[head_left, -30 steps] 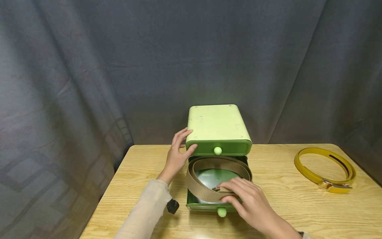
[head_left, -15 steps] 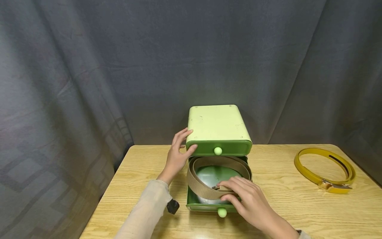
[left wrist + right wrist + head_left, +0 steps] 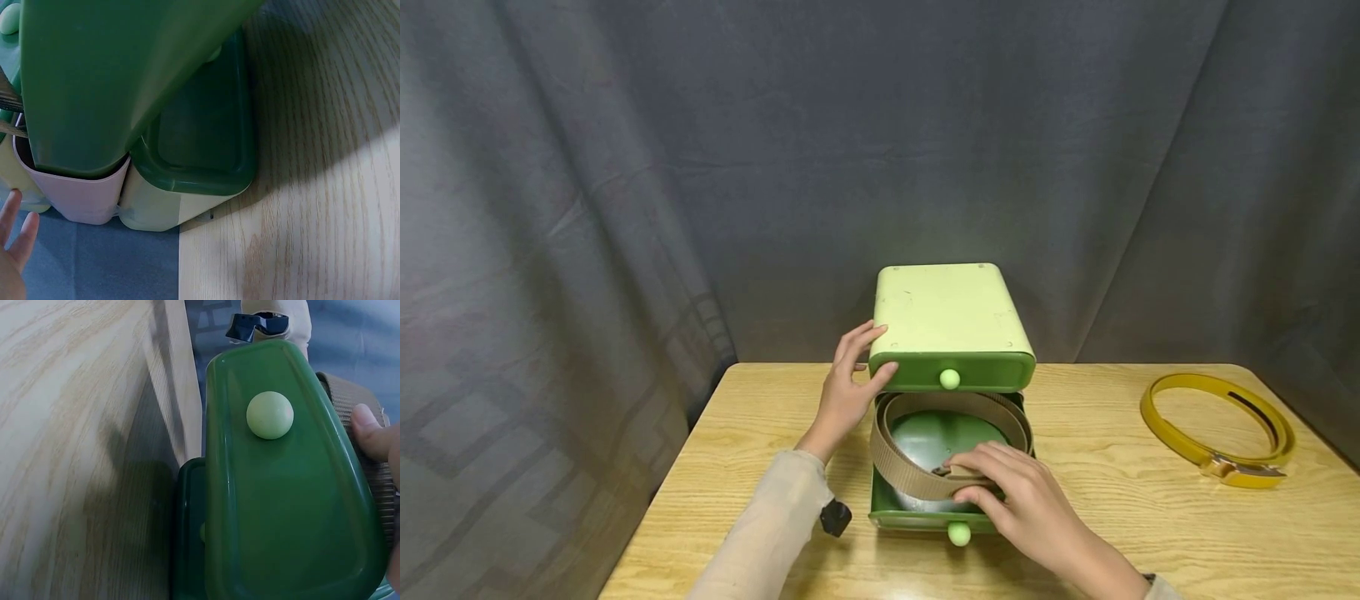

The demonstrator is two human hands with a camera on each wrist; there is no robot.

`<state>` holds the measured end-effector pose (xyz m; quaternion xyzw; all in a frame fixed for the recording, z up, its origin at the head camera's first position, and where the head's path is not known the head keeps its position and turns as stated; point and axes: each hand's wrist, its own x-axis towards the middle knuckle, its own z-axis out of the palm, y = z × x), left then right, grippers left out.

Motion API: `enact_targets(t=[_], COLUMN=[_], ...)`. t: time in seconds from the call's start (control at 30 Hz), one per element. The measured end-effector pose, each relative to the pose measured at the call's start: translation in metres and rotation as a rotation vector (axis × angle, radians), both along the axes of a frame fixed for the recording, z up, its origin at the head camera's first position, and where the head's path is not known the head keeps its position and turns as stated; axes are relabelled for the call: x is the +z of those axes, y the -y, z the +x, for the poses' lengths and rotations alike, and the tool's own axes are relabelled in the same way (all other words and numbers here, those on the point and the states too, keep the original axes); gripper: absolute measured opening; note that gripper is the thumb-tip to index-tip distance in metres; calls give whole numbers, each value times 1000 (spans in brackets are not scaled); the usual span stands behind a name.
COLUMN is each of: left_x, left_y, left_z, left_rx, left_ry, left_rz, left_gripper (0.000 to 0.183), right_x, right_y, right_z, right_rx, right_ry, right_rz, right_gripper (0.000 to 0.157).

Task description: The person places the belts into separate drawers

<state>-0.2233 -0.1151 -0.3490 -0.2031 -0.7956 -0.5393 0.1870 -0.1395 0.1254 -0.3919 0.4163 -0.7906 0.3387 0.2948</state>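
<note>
A coiled tan ribbed belt (image 3: pixel 904 472) stands on edge in a pulled-out green drawer (image 3: pixel 917 522). My right hand (image 3: pixel 1022 493) pinches the coil at its front right, thumb outside and fingers over the top, partly hiding the buckle. Seen from the right wrist, the thumb presses on the belt (image 3: pixel 349 400) behind the drawer front (image 3: pixel 287 500). At the left front corner of the light green drawer cabinet (image 3: pixel 949 308), my left hand (image 3: pixel 844 396) rests with fingers spread, thumb at the closed upper drawer's front. The left wrist view shows two of its fingers (image 3: pixel 24 240) extended.
A coiled yellow belt (image 3: pixel 1165 421) with a metal buckle lies on the wooden table (image 3: pixel 1097 450) to the right. In the left wrist view, a pink housing (image 3: pixel 81 195) surrounds the pulled-out drawer, with a closed drawer (image 3: pixel 200 131) below. A grey curtain (image 3: pixel 887 150) hangs behind the table.
</note>
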Motion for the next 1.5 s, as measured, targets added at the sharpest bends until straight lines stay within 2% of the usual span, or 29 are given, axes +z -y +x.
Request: enact_targets(t=[0.1, 0.33, 0.5, 0.63, 0.9, 1.17, 1.43, 1.5], left_x=[0, 0, 0, -1, -1, -1, -1, -7], left_y=[0, 0, 0, 0, 0, 0, 0, 1], left_z=[0, 0, 0, 0, 0, -2, -2, -7], left_rx=[0, 11, 8, 5, 8, 2, 9, 12], left_ry=[1, -2, -5, -7, 0, -3, 2, 5], left_rz=[-1, -6, 12, 10, -5, 10, -2, -2], left_gripper=[48, 48, 48, 48, 48, 48, 47, 49], right_x=[-1, 0, -1, 0, 1, 5, 10, 12], right_y=[0, -2, -4, -5, -12, -18, -20, -20], right_z=[-1, -1, -2, -3, -5, -14, -26, -28], right_rx=[16, 32, 56, 81, 76, 154, 237, 240], right_ry=[-4, 89, 93, 109, 245, 448, 595, 615], right_rz=[-3, 28, 15, 11, 85, 155, 225, 250], right_gripper=[28, 35, 44, 46, 37, 28, 24, 23])
